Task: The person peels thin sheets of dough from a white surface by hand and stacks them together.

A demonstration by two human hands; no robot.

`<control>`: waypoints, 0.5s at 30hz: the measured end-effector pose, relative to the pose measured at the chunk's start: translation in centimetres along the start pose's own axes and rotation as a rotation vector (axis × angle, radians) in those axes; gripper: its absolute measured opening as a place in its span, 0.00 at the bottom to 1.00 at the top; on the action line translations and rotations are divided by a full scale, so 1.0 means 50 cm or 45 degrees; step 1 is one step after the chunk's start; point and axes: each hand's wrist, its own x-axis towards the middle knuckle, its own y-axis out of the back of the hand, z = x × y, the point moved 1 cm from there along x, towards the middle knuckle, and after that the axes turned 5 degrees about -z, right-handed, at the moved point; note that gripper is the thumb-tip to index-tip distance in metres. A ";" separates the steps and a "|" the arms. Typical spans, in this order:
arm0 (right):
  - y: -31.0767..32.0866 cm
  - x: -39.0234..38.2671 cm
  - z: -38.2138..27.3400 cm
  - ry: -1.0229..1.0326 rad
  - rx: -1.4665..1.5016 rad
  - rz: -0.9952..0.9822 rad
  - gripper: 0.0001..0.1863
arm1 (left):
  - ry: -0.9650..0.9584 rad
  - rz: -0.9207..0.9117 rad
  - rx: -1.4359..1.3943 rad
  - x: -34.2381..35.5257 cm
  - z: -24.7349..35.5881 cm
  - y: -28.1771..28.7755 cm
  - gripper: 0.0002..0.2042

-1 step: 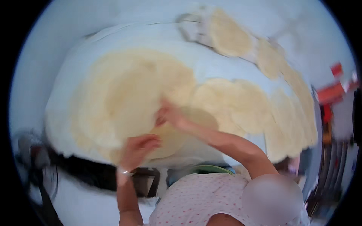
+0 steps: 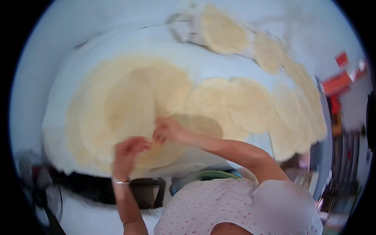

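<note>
Pale yellow, thin round sheets, like dough or wrappers, lie overlapping in a broad pile (image 2: 129, 94) on the left of the white-covered table (image 2: 164, 43). My right hand (image 2: 166, 131) is closed, its fingers pinched at the edge of a thin round sheet at the pile's near right. Close by on the left, my left hand (image 2: 129, 152) hangs over the pile's near edge with fingers curled together. A silvery band (image 2: 120, 181) circles its wrist. Motion blurs both hands, and whatever the left fingers grip is hidden.
More round sheets (image 2: 250, 103) overlap across the right half of the table. Others (image 2: 223, 31) lie along a raised strip at the far side. A fan (image 2: 43, 188) stands at the lower left. Red items (image 2: 337, 83) sit beyond the right end, and a green rim (image 2: 219, 175) shows by my body.
Both hands have moved a little left, and my right hand has come nearer to me. The whole scene has shifted slightly left as the view turned.
</note>
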 end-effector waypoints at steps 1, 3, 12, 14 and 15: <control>0.014 -0.033 0.045 -0.240 -0.092 -0.092 0.13 | -0.202 0.179 0.199 0.047 0.000 0.039 0.12; 0.026 -0.148 0.073 -0.304 -0.335 -0.297 0.15 | -0.104 0.805 1.341 0.140 0.017 0.127 0.23; 0.394 -0.577 0.191 -0.069 0.022 0.643 0.16 | -0.036 0.782 2.024 0.257 -0.227 0.090 0.27; 0.494 -0.669 0.196 -0.094 -0.030 1.120 0.14 | -0.293 0.673 1.352 0.296 -0.223 -0.024 0.23; 0.558 -0.711 0.209 0.005 -0.107 1.266 0.15 | -0.259 0.505 0.817 0.314 -0.208 -0.164 0.20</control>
